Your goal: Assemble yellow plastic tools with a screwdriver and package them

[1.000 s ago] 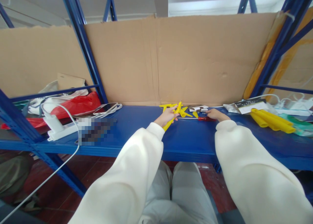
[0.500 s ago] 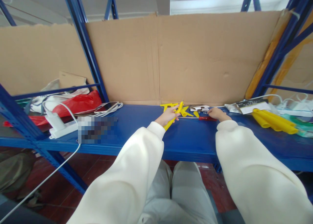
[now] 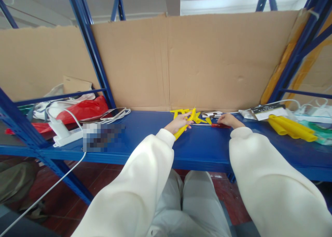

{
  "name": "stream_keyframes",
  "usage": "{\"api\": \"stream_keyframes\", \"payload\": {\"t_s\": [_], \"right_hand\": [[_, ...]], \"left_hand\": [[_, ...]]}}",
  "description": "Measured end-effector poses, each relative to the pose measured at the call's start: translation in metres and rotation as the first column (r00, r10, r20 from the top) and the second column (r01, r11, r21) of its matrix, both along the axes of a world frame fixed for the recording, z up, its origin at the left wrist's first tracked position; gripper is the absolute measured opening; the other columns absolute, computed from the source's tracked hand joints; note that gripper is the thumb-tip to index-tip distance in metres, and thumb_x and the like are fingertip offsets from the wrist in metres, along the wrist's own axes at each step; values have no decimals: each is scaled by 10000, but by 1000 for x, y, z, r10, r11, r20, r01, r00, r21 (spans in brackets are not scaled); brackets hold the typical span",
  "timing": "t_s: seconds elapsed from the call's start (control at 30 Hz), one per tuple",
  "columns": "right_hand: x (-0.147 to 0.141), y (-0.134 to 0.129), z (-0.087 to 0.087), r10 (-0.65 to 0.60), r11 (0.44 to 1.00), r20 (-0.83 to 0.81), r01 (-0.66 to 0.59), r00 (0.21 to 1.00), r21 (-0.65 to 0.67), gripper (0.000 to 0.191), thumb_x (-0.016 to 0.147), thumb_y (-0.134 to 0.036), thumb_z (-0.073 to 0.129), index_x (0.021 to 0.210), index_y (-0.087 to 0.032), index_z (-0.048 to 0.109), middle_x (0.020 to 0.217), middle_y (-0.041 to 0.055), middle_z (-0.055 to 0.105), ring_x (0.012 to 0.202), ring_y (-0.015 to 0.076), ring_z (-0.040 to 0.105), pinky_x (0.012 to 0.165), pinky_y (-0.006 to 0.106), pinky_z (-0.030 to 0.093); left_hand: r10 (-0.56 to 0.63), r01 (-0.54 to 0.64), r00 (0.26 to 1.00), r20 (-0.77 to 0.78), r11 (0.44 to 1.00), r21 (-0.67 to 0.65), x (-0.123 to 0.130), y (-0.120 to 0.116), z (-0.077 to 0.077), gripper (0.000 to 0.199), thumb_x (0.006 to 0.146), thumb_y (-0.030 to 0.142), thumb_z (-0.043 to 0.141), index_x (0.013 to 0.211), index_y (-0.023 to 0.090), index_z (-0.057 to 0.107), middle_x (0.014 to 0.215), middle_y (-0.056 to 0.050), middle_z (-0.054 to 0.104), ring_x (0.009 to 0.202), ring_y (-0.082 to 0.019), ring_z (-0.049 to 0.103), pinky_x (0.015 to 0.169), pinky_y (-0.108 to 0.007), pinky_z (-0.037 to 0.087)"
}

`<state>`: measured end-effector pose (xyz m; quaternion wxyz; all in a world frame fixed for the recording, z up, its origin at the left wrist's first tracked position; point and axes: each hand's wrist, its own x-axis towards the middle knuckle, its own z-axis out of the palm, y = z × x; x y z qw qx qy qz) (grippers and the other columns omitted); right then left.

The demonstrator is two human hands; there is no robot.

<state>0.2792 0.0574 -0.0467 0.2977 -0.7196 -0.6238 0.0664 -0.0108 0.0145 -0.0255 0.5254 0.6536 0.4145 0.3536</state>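
My left hand [image 3: 180,123] is closed around a long, curved yellow plastic piece [image 3: 193,115], held tilted just over the shelf. Several flat yellow plastic parts [image 3: 179,112] lie behind that hand, and a small yellow piece [image 3: 208,120] sits to its right. My right hand [image 3: 228,120] is low over the shelf with its fingertips drawn together; whatever is between them is too small to make out. Under those fingers lies a screwdriver [image 3: 216,125] with a red handle, its thin shaft pointing left. Behind it is a white printed packet [image 3: 211,114].
A rolled yellow sheet [image 3: 290,128] and a black-and-white box [image 3: 268,111] lie at the right. At the left are a white power strip [image 3: 67,136], cables and a red bag [image 3: 85,110]. Cardboard [image 3: 207,60] walls the back of the blue shelf [image 3: 150,140].
The yellow piece in my left hand has turned slightly and shifted a little right. My right fingertips have moved slightly left, near the small items by the screwdriver.
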Motion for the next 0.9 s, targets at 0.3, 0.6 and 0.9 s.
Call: {"api": "stream_keyframes", "payload": {"t_s": [0.3, 0.6, 0.9], "right_hand": [[-4, -3, 4, 32, 994, -52, -38, 998, -106, 124, 697, -157, 720, 574, -169, 707, 562, 24, 667, 592, 168, 629, 622, 251, 504], [5, 10, -1, 24, 997, 66, -19, 998, -70, 179, 696, -341, 762, 644, -171, 738, 587, 58, 680, 694, 217, 667, 676, 291, 512], [-32, 5, 13, 262, 950, -159, -225, 952, 215, 199, 777, -334, 676, 647, -185, 643, 668, 53, 693, 675, 186, 618, 698, 311, 514]], "left_hand": [[-3, 4, 1000, 29, 1000, -26, 0, 1, 0, 728, 895, 67, 608, 1559, 276, 393, 1146, -133, 696, 611, -80, 609, 446, -143, 420], [33, -19, 995, 93, 989, -149, 0, -10, 10, 734, 899, 20, 548, 1570, 259, 371, 1228, -154, 688, 573, -79, 595, 420, -154, 413], [6, 72, 964, 268, 957, -281, 0, -9, 12, 763, 920, -11, 493, 1601, 258, 281, 1127, -140, 718, 528, -76, 604, 426, -154, 439]]}}
